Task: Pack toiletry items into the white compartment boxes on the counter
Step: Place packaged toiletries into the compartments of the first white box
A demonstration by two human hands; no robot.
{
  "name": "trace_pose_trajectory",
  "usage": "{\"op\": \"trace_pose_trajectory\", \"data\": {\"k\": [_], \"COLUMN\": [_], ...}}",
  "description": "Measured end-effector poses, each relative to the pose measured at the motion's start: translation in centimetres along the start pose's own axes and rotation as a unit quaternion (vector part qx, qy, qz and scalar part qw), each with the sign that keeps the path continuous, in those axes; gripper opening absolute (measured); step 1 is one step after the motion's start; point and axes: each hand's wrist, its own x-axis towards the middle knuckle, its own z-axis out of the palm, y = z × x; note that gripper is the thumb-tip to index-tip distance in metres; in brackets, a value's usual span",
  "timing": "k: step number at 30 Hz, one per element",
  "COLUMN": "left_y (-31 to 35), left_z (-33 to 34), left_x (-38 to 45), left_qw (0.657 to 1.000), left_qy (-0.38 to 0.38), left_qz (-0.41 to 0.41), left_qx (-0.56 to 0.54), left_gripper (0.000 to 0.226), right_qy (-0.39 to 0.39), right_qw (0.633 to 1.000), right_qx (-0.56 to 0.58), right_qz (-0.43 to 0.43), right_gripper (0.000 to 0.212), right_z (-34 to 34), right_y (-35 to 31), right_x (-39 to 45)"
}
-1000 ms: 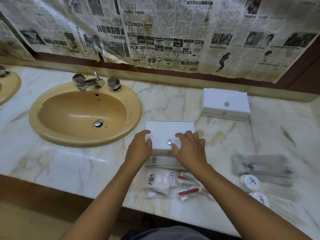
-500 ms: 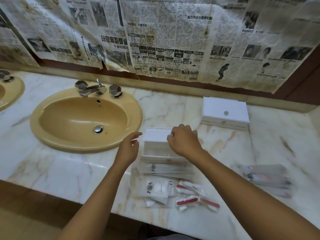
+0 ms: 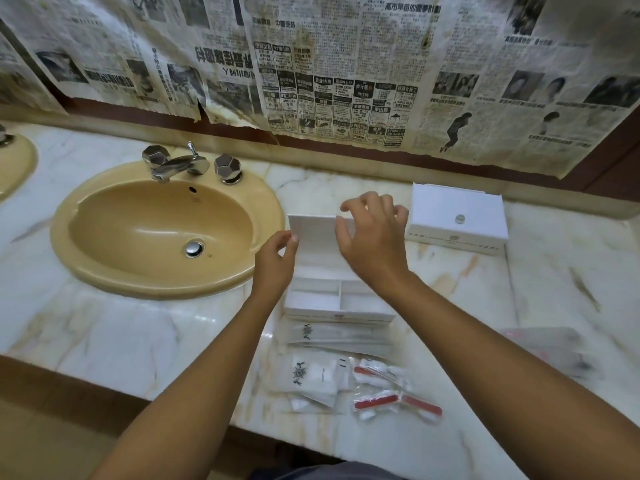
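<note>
A white compartment box stands in the middle of the marble counter with its lid raised upright, showing bare inner compartments. My left hand is at the lid's left edge with loosely curled fingers, holding nothing that I can see. My right hand hovers in front of the lid's right part, fingers spread and relaxed. Just in front of the box lie long clear sachets, a white pouch and packets with red items. A second white box, closed, sits at the back right.
A beige sink with a chrome tap fills the counter to the left of the box. More blurred packets lie at the right. Newspaper covers the wall behind. The counter's front edge runs just below the packets.
The box's lid has swung from flat and closed to upright. My right hand, which lifted it, has let go; my left hand moved off the lid to its left edge.
</note>
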Motion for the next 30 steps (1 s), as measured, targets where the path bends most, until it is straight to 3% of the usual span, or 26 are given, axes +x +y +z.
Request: {"op": "trace_pose_trajectory", "data": {"k": [2, 3, 5, 8, 12, 19, 22, 30], "left_y": [-0.3, -0.4, -0.9, -1.6, -2.2, -2.2, -2.7, -3.0], "left_z": [0.3, 0.5, 0.8, 1.2, 1.6, 1.5, 1.2, 0.4], "left_x": [0.4, 0.5, 0.5, 0.3, -0.5, -0.9, -0.5, -0.3], "left_qw": [1.0, 1.0, 1.0, 1.0, 1.0, 0.999, 1.0, 0.997], "left_qy": [0.005, 0.004, 0.004, 0.003, 0.003, 0.008, -0.01, -0.051], "left_qz": [0.0, -0.001, -0.003, 0.0, 0.002, 0.014, 0.001, -0.041], "left_qx": [0.003, 0.009, 0.022, 0.017, -0.013, -0.029, -0.026, -0.049], "left_gripper": [0.023, 0.024, 0.026, 0.017, 0.009, 0.017, 0.018, 0.029], "right_qy": [0.015, -0.015, -0.165, -0.396, -0.495, -0.495, -0.486, -0.377], "right_qw": [0.997, 0.993, 0.973, 0.908, 0.856, 0.857, 0.864, 0.921], "right_qx": [0.036, 0.058, 0.085, 0.042, 0.003, 0.001, 0.004, 0.021], "right_qz": [-0.068, -0.1, -0.135, -0.133, -0.147, -0.146, -0.132, -0.102], "right_gripper": [0.023, 0.023, 0.019, 0.023, 0.039, 0.011, 0.024, 0.017], "right_z": [0.2, 0.4, 0.7, 1.4, 2.1, 2.4, 1.7, -0.9], "right_y": [-1.1, -1.8, -2.9, -3.5, -3.5, -3.8, -3.7, -3.2], "right_x": [-2.2, -3.5, -6.1, -9.4, -11.9, -11.8, -11.0, -7.4]}}
